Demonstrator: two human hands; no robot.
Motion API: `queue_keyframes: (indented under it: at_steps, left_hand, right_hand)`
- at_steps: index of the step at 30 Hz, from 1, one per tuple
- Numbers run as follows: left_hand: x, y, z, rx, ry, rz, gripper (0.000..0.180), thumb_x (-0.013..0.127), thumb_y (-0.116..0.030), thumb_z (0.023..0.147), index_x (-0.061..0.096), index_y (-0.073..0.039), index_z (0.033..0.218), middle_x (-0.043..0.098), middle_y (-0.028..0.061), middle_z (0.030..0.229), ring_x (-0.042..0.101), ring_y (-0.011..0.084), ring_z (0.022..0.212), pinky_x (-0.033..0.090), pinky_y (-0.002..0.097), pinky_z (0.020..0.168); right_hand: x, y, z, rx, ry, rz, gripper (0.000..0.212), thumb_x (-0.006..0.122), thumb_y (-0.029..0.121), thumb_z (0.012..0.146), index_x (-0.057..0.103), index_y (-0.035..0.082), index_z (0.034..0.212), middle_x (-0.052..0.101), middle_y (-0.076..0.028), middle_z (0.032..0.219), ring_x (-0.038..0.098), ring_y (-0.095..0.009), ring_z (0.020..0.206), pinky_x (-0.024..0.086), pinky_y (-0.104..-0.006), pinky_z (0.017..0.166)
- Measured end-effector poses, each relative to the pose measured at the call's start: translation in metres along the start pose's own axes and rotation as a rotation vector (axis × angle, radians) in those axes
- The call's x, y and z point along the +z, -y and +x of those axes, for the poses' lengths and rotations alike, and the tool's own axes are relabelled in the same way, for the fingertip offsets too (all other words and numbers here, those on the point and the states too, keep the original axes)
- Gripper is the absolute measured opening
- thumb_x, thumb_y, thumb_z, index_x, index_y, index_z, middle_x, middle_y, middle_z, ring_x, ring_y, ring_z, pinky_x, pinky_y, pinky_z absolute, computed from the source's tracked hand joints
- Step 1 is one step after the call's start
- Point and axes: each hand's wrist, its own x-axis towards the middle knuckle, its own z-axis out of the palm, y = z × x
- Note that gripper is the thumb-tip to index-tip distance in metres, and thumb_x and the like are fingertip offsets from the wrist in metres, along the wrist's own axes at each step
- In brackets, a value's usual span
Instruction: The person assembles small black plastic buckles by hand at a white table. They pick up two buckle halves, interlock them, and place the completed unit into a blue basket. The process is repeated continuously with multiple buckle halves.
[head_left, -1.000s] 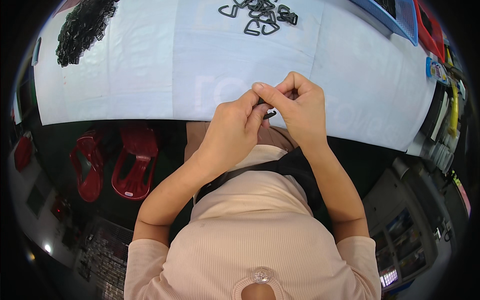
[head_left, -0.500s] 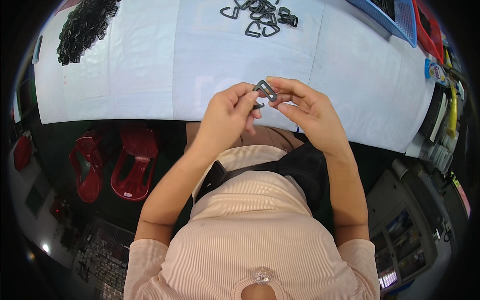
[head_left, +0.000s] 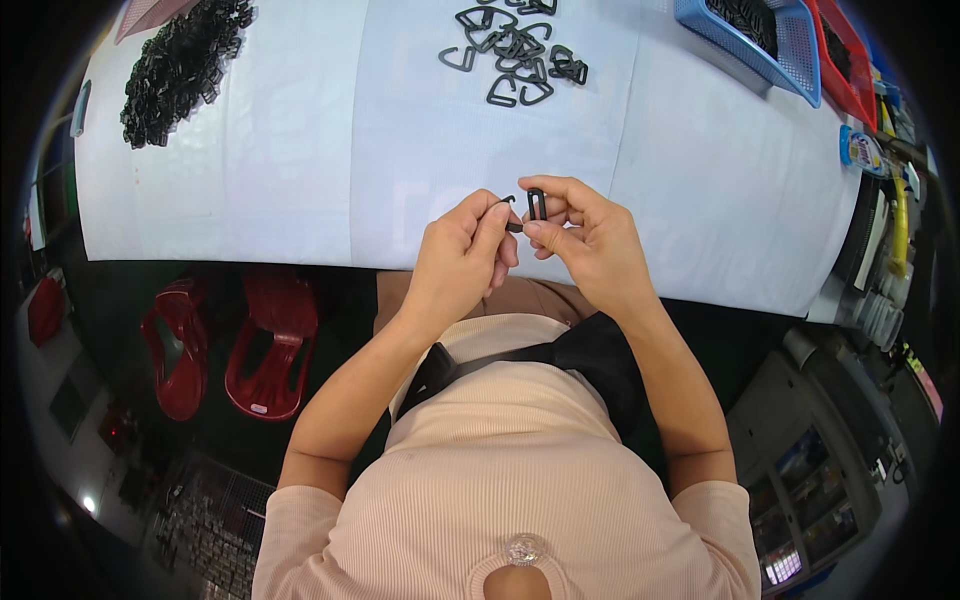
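Observation:
Over the near edge of the table, both my hands are raised close together. My left hand [head_left: 466, 248] pinches a small black plastic hook [head_left: 514, 226] between thumb and fingers, and much of it is hidden by them. A black slotted buckle [head_left: 537, 204] stands nearly upright in the fingers of my right hand [head_left: 590, 240]. The two pieces are side by side; whether they touch or are joined I cannot tell. Beyond my hands lies a loose group of black open hooks [head_left: 503, 92] on the white tabletop [head_left: 430, 150].
A dense heap of small black plastic pieces [head_left: 180, 75] lies at the far left. At the far right stand a blue basket [head_left: 765, 65] holding black parts and a red basket [head_left: 860, 95]. Red chairs [head_left: 270, 350] are below the table at left.
The slotted buckle has turned from slanted to nearly upright in my right hand, and it overlaps less with the left hand's piece. The whole view has shifted slightly.

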Motion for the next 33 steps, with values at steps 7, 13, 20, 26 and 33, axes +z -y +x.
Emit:
queue_keyframes:
  at_steps: [7,13,20,26,33]
  left_hand:
    - [0.008,-0.002,0.015,0.019,0.018,-0.068,0.023,0.041,-0.017,0.095,0.052,-0.003,0.080,0.052,0.0008,0.056,0.043,0.0042,0.043,0.033,0.0193,0.038]
    - [-0.008,0.008,0.049,0.172,0.013,0.204,0.025,0.041,-0.022,0.095,0.056,-0.004,0.085,0.056,0.0030,0.072,0.053,0.0069,0.061,0.038,0.0194,0.047]
    - [-0.036,-0.013,0.068,0.262,0.313,-0.345,0.022,0.046,-0.020,0.084,0.054,0.001,0.081,0.056,0.0127,0.099,0.059,0.0318,0.096,0.055,0.0423,0.074]
    - [-0.037,-0.014,0.074,0.064,0.388,-0.622,0.020,0.047,-0.022,0.085,0.048,-0.005,0.073,0.053,0.0105,0.081,0.057,0.0237,0.073,0.051,0.0336,0.056]
    - [-0.035,-0.009,0.077,-0.025,0.136,-0.249,0.028,0.050,-0.029,0.090,0.056,-0.002,0.091,0.053,0.0050,0.075,0.051,0.0129,0.061,0.042,0.0234,0.049]
  right_hand:
    - [0.001,-0.006,0.029,0.046,-0.170,-0.141,0.018,0.061,0.017,0.084,0.062,0.000,0.083,0.057,-0.006,0.060,0.051,-0.008,0.052,0.040,-0.0234,0.047]
    - [-0.036,-0.028,0.094,0.107,-0.185,-0.341,0.025,0.061,0.027,0.085,0.062,0.003,0.078,0.059,-0.006,0.062,0.055,-0.015,0.054,0.042,-0.0293,0.051]
    - [-0.069,-0.056,0.167,-0.170,-0.562,-0.797,0.018,0.067,0.026,0.077,0.063,0.011,0.085,0.057,-0.002,0.089,0.059,-0.021,0.079,0.045,-0.0341,0.066]
    - [-0.063,-0.043,0.179,-0.230,-0.476,-0.902,0.016,0.070,0.020,0.074,0.061,0.009,0.081,0.059,-0.003,0.084,0.059,-0.023,0.078,0.046,-0.0359,0.068]
    - [-0.071,-0.023,0.146,-0.011,-0.238,-0.659,0.021,0.068,0.013,0.076,0.061,0.004,0.094,0.063,-0.006,0.069,0.062,-0.016,0.066,0.048,-0.0284,0.058]
